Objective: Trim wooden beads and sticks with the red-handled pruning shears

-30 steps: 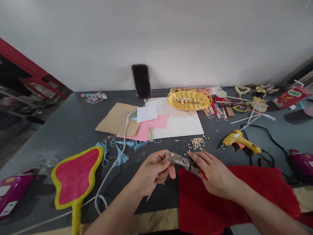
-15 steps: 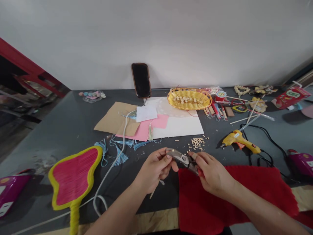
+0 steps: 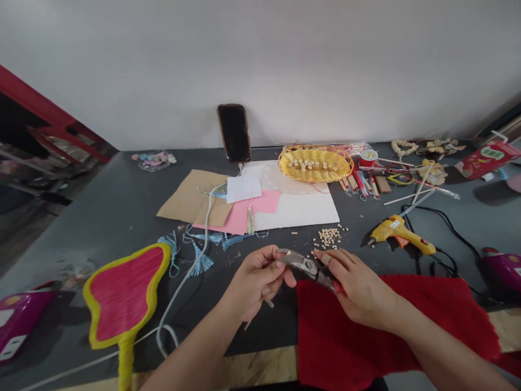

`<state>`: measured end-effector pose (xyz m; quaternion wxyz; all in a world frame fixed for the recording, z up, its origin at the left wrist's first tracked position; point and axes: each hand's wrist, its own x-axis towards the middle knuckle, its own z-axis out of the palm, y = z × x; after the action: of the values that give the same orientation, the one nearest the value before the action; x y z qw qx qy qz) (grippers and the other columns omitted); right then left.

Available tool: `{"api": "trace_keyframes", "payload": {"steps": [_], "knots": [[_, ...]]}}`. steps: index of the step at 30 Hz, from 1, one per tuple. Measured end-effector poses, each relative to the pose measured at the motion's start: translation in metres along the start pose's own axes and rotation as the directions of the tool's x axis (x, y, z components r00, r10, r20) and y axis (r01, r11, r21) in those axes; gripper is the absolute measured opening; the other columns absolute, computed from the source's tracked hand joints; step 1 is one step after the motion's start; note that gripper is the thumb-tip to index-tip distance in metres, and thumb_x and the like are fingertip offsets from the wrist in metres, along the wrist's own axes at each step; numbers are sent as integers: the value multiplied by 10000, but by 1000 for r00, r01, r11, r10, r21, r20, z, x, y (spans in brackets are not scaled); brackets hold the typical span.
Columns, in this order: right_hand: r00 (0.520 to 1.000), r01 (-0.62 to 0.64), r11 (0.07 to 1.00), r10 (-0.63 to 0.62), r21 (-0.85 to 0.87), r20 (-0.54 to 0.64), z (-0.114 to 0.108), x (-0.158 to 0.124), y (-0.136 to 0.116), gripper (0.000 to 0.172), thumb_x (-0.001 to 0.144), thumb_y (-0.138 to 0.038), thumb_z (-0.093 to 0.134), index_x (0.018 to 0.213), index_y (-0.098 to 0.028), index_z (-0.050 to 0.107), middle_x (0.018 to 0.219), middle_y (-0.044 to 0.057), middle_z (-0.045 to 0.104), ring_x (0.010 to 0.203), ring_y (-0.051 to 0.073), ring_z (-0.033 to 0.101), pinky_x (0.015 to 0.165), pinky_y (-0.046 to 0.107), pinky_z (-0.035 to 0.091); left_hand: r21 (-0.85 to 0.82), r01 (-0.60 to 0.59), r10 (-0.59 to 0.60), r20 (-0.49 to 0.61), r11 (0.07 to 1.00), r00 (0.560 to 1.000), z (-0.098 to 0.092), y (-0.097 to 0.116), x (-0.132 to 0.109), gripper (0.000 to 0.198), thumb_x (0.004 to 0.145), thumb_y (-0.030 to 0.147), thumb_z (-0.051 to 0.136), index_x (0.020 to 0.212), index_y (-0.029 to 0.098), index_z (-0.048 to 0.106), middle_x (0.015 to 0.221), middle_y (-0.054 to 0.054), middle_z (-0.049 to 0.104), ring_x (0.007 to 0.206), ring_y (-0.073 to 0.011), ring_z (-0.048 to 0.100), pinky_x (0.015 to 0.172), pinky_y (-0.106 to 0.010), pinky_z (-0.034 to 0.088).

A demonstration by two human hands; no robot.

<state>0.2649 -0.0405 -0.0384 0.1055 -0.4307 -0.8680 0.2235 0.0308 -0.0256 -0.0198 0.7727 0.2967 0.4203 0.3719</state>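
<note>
Two bare hands, no gloves. Left hand point(image 3: 254, 282): no ring, no watch showing, nails short and plain. Right hand point(image 3: 358, 285): same, short plain nails; small pale patch near the forefinger tip, nail or tape, cannot tell. Left forearm point(image 3: 195, 353) is uncovered all the way to the bottom edge of the frame. Right forearm point(image 3: 439, 347) is uncovered too, out to the lower right corner. Wrists carry no band or strap. Upper arms and clothing fall outside the frame.

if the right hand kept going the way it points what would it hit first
Likely the left hand: the right hand aims its cutters leftward, and their tip sits at the left fingers.
</note>
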Motion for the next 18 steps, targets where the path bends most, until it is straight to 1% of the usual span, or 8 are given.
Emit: {"api": "trace_keyframes", "payload": {"steps": [5,7,9,11,14,16,18], "knots": [[999,30,999,-29,45,-33,1,1,-2,699,738,-30,440,1421,-151,353,1297,153,533,1190,291,481,971,519,457,-124,68,-51,136,990,989,-7,2,-2,340,686,286,789,749,171,476,555,-31,681,313,14,172,331,-139,68],[998,40,997,-36,61,-51,4,1,-4,698,726,-28,447,1408,-153,372,1286,148,545,1173,283,499,978,508,458,-153,90,-64,168,984,984,-9,2,-2,343,680,285,797,758,175,482,547,-24,678,310,17,155,330,-139,62],[997,39,997,-34,71,-64,6,0,-6,698,713,-25,448,1395,-155,386,1275,142,556,1160,278,512,978,495,466,-155,92,-66,167,984,984,-8,1,-3,337,680,291,798,769,174,495,543,-23,675,311,15,154,329,-141,60],[997,23,997,-17,74,-73,8,0,-8,681,710,-25,443,1380,-142,399,1246,143,573,1142,278,525,968,486,477,-128,65,-50,117,990,992,-6,0,-2,324,687,304,793,786,168,515,556,-26,675,319,10,172,330,-145,65],[997,-10,998,14,64,-71,10,0,-8,622,730,-36,436,1347,-116,421,1193,150,591,1119,281,536,952,478,491,-35,10,-11,-7,999,1000,0,-2,1,316,714,346,770,802,154,533,580,-23,665,348,-2,222,344,-145,100],[997,-32,999,34,31,-74,11,0,-7,594,747,-45,436,1336,-118,430,1191,150,589,1112,286,537,946,483,492,52,-47,51,-79,998,996,2,-4,3,318,733,375,750,803,151,535,596,-17,657,368,-9,264,364,-148,148],[996,-53,999,52,-12,-78,12,1,-6,614,753,-50,443,1361,-128,408,1207,149,582,1104,291,537,942,496,488,167,-110,131,-124,980,984,4,-7,3,311,750,390,733,825,148,552,627,-18,662,390,-22,317,385,-160,209]]}}
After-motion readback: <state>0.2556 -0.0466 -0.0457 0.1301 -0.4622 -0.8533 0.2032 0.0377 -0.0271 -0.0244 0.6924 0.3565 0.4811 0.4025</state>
